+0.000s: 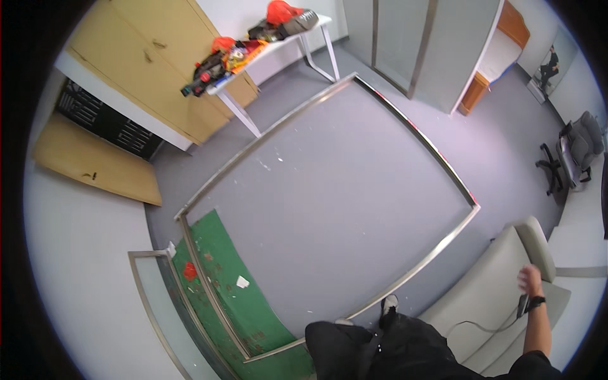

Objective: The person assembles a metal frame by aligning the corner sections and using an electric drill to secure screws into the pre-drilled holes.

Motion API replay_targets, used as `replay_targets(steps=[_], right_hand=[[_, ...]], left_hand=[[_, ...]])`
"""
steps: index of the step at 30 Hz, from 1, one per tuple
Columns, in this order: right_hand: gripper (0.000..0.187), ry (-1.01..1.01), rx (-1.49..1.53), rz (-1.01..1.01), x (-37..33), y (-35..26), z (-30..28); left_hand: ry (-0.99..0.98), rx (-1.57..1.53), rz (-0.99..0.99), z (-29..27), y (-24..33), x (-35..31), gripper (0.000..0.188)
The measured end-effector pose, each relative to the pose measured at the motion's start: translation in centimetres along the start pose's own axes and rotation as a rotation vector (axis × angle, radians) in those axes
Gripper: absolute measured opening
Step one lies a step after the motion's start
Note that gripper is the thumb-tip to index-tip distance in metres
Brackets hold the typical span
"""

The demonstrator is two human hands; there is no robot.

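Observation:
My right hand [529, 280] is out to the right above a light grey sofa [472, 278], with a dark band on its wrist. Its fingers are smeared, so I cannot make out whether they are closed. Just below the hand, beside the wrist, shows a small dark device [522, 305], from which a thin cable [484, 325] curves over the sofa; I cannot tell if it is attached to the wrist or lies behind it. My left hand is out of the picture. A large metal frame [415, 269] lies flat on the grey floor, its near side by my shoes.
A green mat [234, 269] with scraps lies under the frame's left end, and a glazed panel [152, 310] leans by the left wall. Bags and tools cover a white table [234, 107] at the back. An office chair [573, 152] stands at the right.

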State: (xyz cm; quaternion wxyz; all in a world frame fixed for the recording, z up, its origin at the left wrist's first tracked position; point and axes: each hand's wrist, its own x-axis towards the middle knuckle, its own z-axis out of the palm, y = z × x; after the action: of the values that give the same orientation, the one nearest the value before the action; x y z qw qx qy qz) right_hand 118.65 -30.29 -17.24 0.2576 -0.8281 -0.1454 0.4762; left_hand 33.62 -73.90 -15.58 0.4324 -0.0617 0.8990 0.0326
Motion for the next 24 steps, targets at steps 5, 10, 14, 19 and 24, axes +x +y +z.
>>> replay_targets(steps=[5, 10, 14, 19, 24], right_hand=[[0.048, -0.381, 0.178, -0.548, -15.0, -26.7, 15.8], [0.050, -0.658, -0.005, -0.951, -31.2, -43.2, 27.5], [0.052, -0.645, -0.149, -1.180, -38.6, -50.9, 33.7], [0.056, -0.745, -0.286, -1.385, -44.9, -58.6, 43.9], [0.061, -0.848, -0.364, -1.547, -48.1, -64.7, 55.4]], left_hand=[[-0.161, -0.496, 0.043, -0.9, 6.0, 0.2, 0.052], [-0.034, 0.263, 0.703, -3.9, 24.2, 9.8, 0.054], [0.008, -0.053, 0.795, -7.7, 43.1, 12.5, 0.051], [0.006, -0.206, 0.967, -14.6, 62.7, 7.1, 0.054], [-0.003, -0.191, 1.062, -15.1, 70.9, 5.1, 0.053]])
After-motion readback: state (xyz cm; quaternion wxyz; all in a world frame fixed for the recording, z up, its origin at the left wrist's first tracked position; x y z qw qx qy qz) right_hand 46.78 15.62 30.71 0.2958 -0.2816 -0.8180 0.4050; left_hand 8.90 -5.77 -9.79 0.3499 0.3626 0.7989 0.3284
